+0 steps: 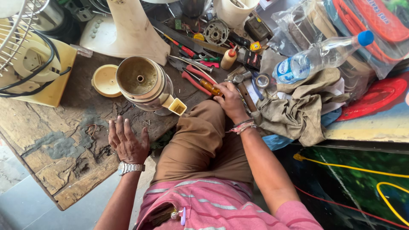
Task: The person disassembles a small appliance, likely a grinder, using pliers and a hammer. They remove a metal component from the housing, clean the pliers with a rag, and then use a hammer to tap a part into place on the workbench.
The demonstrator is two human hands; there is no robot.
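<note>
My left hand [126,141] rests flat on the worn wooden workbench [64,162], fingers apart, holding nothing; a metal watch sits on that wrist. Just beyond it stands a cream mixer jar base [145,84] with a metal bowl and a square spout. My right hand [232,101] reaches over my brown-trousered knee and closes on the amber handle of a screwdriver [209,87] lying among the tools. Red-handled pliers [194,79] lie beside that screwdriver. Thread bands circle the right wrist.
A cream lid [105,80] lies left of the jar. A fan stand [128,30], a fan guard [17,47], a small glue bottle [228,58], a hammer [243,87], a clear water bottle [317,57], a grey cloth [298,113] and yellow cable [383,179] crowd around.
</note>
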